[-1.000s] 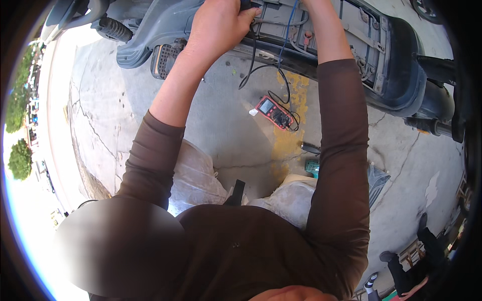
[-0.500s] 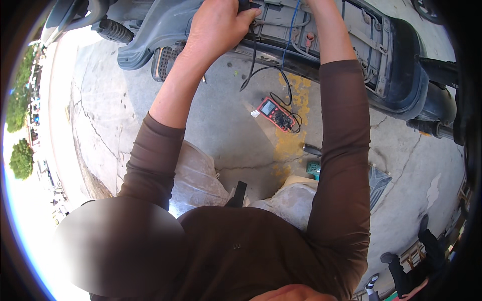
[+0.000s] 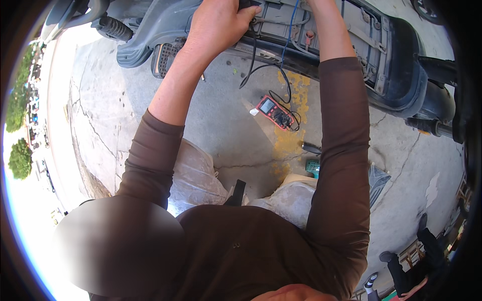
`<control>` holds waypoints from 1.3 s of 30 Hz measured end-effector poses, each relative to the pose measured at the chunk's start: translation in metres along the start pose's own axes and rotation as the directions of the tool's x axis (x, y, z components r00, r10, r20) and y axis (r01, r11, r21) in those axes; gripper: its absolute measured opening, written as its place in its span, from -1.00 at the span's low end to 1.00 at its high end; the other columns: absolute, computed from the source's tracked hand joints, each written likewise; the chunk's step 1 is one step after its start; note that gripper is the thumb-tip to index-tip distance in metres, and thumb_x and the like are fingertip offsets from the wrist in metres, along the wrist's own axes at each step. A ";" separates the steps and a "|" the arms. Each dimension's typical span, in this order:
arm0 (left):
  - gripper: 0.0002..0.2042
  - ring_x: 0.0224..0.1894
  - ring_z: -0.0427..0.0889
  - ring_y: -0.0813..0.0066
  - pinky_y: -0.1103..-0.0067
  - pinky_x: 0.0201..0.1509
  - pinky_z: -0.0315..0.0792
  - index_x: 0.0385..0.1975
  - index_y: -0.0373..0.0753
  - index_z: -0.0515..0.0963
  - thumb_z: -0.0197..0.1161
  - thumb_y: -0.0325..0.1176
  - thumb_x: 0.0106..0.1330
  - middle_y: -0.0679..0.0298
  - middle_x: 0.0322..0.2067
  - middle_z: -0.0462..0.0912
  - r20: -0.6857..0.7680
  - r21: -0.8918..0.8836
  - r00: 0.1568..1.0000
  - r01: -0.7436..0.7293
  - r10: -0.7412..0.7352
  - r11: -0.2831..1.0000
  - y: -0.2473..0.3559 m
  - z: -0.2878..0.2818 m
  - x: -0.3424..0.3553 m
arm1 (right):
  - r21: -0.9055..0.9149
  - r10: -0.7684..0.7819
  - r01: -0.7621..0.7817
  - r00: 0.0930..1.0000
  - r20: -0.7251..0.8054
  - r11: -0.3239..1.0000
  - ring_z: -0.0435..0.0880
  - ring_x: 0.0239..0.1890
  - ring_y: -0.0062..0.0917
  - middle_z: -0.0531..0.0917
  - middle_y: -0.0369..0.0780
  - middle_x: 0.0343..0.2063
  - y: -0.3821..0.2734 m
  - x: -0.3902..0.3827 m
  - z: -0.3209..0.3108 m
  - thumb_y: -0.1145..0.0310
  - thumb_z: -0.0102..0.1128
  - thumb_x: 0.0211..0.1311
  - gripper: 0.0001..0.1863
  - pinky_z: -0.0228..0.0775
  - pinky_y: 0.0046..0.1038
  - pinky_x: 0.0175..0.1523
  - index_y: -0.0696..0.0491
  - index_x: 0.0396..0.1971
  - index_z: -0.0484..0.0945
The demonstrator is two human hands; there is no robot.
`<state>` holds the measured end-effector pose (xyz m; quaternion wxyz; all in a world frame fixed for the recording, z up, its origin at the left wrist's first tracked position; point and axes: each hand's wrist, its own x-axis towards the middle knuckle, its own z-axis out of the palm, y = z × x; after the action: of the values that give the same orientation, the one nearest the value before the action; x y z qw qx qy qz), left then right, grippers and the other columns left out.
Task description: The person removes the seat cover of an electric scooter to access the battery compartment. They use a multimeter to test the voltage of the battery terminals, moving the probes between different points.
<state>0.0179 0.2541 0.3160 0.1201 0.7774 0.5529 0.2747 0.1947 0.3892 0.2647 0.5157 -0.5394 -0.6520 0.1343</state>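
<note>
We see the left hand [image 3: 221, 24] clamped on a dark piece [image 3: 244, 4] at the far scooter [image 3: 405, 62]; the right hand lies beyond view, its grip untellable. The meter [image 3: 273, 111] rests nearer, on the floor [image 3: 216, 113]; a snagged lead [image 3: 288, 83] could drag it.

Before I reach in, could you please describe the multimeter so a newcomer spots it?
Find the dark vehicle across the top of the view, then the yellow paint strip below it. The multimeter lies across that strip's left edge; unlike the black handle nearby, it has a red rim and a screen.
</note>
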 end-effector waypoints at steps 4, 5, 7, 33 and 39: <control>-0.82 -0.32 0.57 -0.13 0.20 -0.26 0.41 -0.41 -0.34 0.51 0.28 -0.35 0.16 -0.10 -0.49 0.58 0.000 0.007 1.000 -0.001 0.001 1.000 0.000 0.000 0.000 | 0.010 -0.022 0.022 0.999 0.030 1.000 0.64 -0.29 0.00 0.64 0.09 -0.48 0.002 0.002 0.001 0.31 0.21 0.12 -0.75 0.43 -0.14 -0.20 0.24 -0.40 0.58; -0.82 -0.32 0.57 -0.13 0.20 -0.26 0.41 -0.41 -0.33 0.51 0.28 -0.35 0.16 -0.10 -0.49 0.58 -0.005 0.012 1.000 -0.007 0.007 1.000 0.000 0.000 0.000 | 0.014 -0.018 0.017 0.999 0.032 1.000 0.64 -0.29 0.00 0.64 0.09 -0.48 0.001 0.001 0.000 0.31 0.22 0.12 -0.75 0.44 -0.14 -0.20 0.24 -0.40 0.58; -0.83 -0.31 0.57 -0.13 0.20 -0.26 0.41 -0.40 -0.33 0.51 0.27 -0.35 0.16 -0.10 -0.49 0.57 -0.002 0.000 1.000 -0.003 0.003 1.000 -0.001 0.000 0.000 | 0.021 -0.010 0.009 0.999 0.036 1.000 0.64 -0.29 0.00 0.64 0.09 -0.48 0.001 0.001 0.000 0.31 0.22 0.11 -0.75 0.44 -0.14 -0.20 0.24 -0.39 0.58; -0.79 -0.49 0.58 0.38 0.51 -0.31 0.43 -0.25 -0.34 0.54 0.29 -0.33 0.26 0.09 -0.54 0.62 0.037 -0.123 0.994 0.106 -0.102 0.987 -0.005 0.002 -0.011 | 0.210 0.070 -0.049 0.993 -0.094 0.977 0.66 -0.40 -0.09 0.65 -0.01 -0.54 -0.025 -0.012 -0.018 0.30 0.29 0.17 -0.79 0.47 -0.26 -0.24 0.16 -0.39 0.58; -0.74 -0.33 0.62 0.57 0.61 -0.20 0.48 -0.01 -0.33 0.56 0.25 -0.45 0.32 0.25 -0.41 0.66 -0.176 -0.492 0.972 0.048 -0.153 0.869 0.014 -0.007 -0.041 | 0.055 -0.113 0.124 0.980 -0.165 0.991 0.59 -0.32 -0.06 0.57 0.00 -0.43 -0.044 -0.020 -0.049 0.34 0.23 0.23 -0.81 0.42 -0.21 -0.18 0.14 -0.26 0.57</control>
<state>0.0152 0.2104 0.3170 0.2660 0.6592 0.5159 0.4779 0.2073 0.3370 0.3074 0.5911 -0.4916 -0.6344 0.0802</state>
